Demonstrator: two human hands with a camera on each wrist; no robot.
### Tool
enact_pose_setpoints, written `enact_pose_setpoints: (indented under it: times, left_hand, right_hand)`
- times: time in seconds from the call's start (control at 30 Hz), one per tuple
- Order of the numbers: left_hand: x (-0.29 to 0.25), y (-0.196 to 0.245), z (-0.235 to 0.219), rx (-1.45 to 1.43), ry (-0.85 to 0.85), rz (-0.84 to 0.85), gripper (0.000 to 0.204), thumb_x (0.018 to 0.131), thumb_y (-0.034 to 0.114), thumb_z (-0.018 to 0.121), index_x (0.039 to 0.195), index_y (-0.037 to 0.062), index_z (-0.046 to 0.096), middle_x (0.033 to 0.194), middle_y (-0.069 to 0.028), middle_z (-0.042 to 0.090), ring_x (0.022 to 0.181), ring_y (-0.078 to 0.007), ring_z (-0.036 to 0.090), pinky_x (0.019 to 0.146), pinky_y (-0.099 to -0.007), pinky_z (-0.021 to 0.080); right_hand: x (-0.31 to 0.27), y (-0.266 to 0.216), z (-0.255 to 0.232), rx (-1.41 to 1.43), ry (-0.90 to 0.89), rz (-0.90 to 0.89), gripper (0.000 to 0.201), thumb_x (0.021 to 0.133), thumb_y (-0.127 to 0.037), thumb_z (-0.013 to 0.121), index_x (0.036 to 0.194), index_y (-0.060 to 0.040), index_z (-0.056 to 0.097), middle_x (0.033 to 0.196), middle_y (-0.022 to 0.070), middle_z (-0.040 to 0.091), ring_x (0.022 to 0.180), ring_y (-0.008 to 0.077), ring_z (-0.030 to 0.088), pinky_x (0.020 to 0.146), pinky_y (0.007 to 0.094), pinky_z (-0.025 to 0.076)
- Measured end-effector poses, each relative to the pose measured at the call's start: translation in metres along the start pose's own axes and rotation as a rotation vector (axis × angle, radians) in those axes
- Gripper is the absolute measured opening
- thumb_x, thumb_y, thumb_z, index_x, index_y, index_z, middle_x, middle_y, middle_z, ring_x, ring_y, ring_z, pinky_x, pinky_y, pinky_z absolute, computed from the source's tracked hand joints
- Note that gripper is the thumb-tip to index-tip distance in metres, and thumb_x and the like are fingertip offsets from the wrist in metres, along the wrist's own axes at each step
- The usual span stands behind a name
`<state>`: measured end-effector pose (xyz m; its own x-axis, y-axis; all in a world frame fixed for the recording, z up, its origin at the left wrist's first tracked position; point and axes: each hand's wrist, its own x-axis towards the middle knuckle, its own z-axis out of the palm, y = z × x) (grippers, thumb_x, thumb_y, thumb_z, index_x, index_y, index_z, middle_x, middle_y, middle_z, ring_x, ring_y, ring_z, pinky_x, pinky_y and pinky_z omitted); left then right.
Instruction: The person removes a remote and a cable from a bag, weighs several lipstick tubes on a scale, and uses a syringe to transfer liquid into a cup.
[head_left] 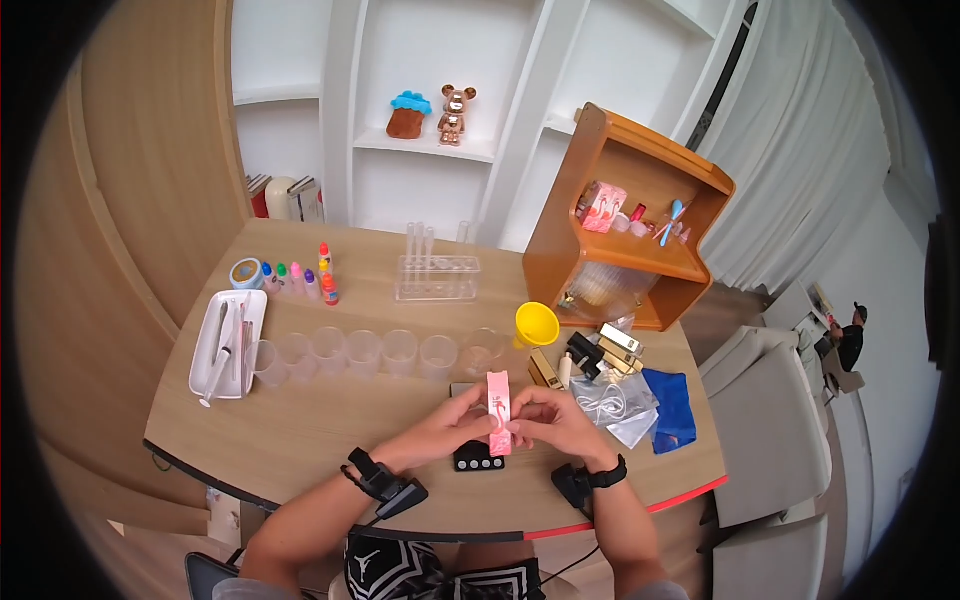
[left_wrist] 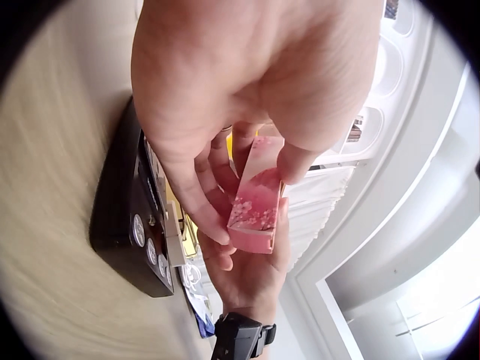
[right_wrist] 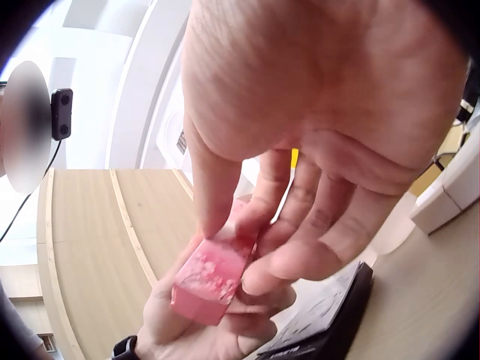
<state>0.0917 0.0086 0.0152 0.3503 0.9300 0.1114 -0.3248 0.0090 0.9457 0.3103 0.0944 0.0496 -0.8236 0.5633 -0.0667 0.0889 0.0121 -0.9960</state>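
Observation:
Both hands grip a slim pink box with a flower print, held upright in front of the body in the head view. My left hand pinches its left side, thumb on the near face. From the other side my right hand holds it with thumb and fingers. In the left wrist view the box tilts between the fingers, its pink end toward the camera. The right wrist view shows the same end of the box. Below the hands lies a black device with round silver buttons, partly hidden by them.
A row of clear plastic cups stands beyond the hands, with a yellow funnel at its right. Left is a white tray with a syringe. Behind stand a test tube rack and a wooden shelf. Small boxes lie right.

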Motion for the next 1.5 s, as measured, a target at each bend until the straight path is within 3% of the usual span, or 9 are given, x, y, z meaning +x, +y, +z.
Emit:
enact_pose_setpoints:
  times: [0.13, 0.17, 0.23, 0.3, 0.33, 0.47, 0.73, 0.97, 1.5]
  left_hand:
    - [0.002, -0.007, -0.007, -0.078, -0.019, -0.134, 0.058, 0.106, 0.014, 0.052, 0.157, 0.0046, 0.026, 0.132, -0.0056, 0.056, 0.121, -0.0155, 0.057, 0.106, -0.0315, 0.047]
    - [0.002, -0.01, -0.006, -0.17, 0.06, -0.128, 0.049, 0.105, 0.014, 0.05, 0.151, 0.0062, 0.034, 0.124, -0.0058, 0.059, 0.113, -0.0175, 0.06, 0.101, -0.0338, 0.05]
    - [0.004, -0.014, -0.009, -0.261, 0.134, -0.12, 0.041, 0.105, 0.014, 0.048, 0.145, 0.0078, 0.043, 0.115, -0.006, 0.062, 0.106, -0.0196, 0.063, 0.096, -0.0361, 0.053]
    - [0.006, -0.015, -0.019, -0.454, -0.073, -0.098, 0.029, 0.102, 0.021, 0.047, 0.128, 0.0071, 0.049, 0.106, -0.0099, 0.062, 0.093, -0.0245, 0.066, 0.086, -0.0395, 0.057]
    - [0.004, -0.007, -0.01, -0.43, -0.008, -0.107, 0.026, 0.101, 0.03, 0.047, 0.114, 0.0075, 0.049, 0.099, -0.0135, 0.062, 0.082, -0.026, 0.066, 0.069, -0.0397, 0.057]
    - [0.002, -0.014, -0.019, -0.49, -0.106, -0.131, 0.028, 0.103, 0.031, 0.045, 0.116, 0.0066, 0.049, 0.092, -0.0113, 0.061, 0.075, -0.0218, 0.063, 0.056, -0.0355, 0.052]
    - [-0.001, -0.004, -0.017, -0.43, -0.031, -0.213, 0.046, 0.108, 0.046, 0.03, 0.122, 0.0073, 0.051, 0.082, -0.0062, 0.057, 0.064, -0.0134, 0.051, 0.047, -0.0257, 0.037]
    - [0.0, -0.002, -0.015, -0.376, -0.041, -0.204, 0.049, 0.108, 0.048, 0.033, 0.123, 0.0059, 0.053, 0.084, -0.007, 0.059, 0.066, -0.0141, 0.055, 0.047, -0.0265, 0.038]
    - [0.0, 0.0, -0.016, -0.374, -0.008, -0.169, 0.044, 0.108, 0.04, 0.04, 0.119, 0.0006, 0.056, 0.084, -0.0081, 0.062, 0.064, -0.0155, 0.06, 0.046, -0.028, 0.043]
  right_hand:
    - [-0.005, 0.002, -0.032, -0.143, 0.298, -0.101, 0.008, 0.096, -0.007, 0.065, 0.102, -0.0053, 0.069, 0.077, -0.0008, 0.066, 0.068, 0.0058, 0.06, 0.061, 0.02, 0.047]
    - [-0.005, 0.005, -0.044, -0.207, 0.468, -0.107, 0.012, 0.094, -0.004, 0.066, 0.105, -0.0005, 0.07, 0.089, 0.0011, 0.066, 0.073, 0.0066, 0.062, 0.061, 0.0229, 0.048]
    - [-0.005, 0.01, -0.064, -0.733, 0.78, -0.189, 0.021, 0.092, 0.0, 0.062, 0.111, 0.0008, 0.07, 0.1, 0.0078, 0.07, 0.08, 0.0142, 0.067, 0.064, 0.0263, 0.052]
    - [-0.007, 0.028, -0.083, -0.862, 0.828, -0.227, 0.025, 0.09, 0.002, 0.06, 0.113, 0.0008, 0.07, 0.107, 0.0122, 0.07, 0.088, 0.0221, 0.069, 0.071, 0.0308, 0.054]
    - [-0.009, 0.034, -0.089, -0.988, 0.869, -0.265, 0.03, 0.089, 0.005, 0.058, 0.116, 0.0007, 0.07, 0.115, 0.0166, 0.071, 0.096, 0.03, 0.07, 0.078, 0.0353, 0.056]
    - [-0.013, 0.044, -0.098, -1.048, 0.822, -0.173, 0.039, 0.084, 0.01, 0.052, 0.117, -0.0004, 0.07, 0.122, 0.0222, 0.068, 0.113, 0.0428, 0.064, 0.1, 0.0434, 0.05]
    - [-0.015, 0.03, -0.093, -0.927, 0.912, -0.042, 0.033, 0.087, 0.006, 0.057, 0.116, -0.002, 0.071, 0.11, 0.0234, 0.068, 0.104, 0.0417, 0.065, 0.093, 0.0448, 0.051]
    - [-0.018, 0.041, -0.098, -1.034, 0.858, -0.16, 0.036, 0.083, 0.007, 0.057, 0.115, -0.0027, 0.069, 0.117, 0.0219, 0.06, 0.111, 0.0423, 0.06, 0.096, 0.0459, 0.048]
    - [-0.017, 0.04, -0.096, -1.034, 0.816, -0.081, 0.028, 0.086, 0.004, 0.062, 0.11, -0.0042, 0.072, 0.107, 0.0238, 0.066, 0.105, 0.0428, 0.064, 0.091, 0.0452, 0.053]
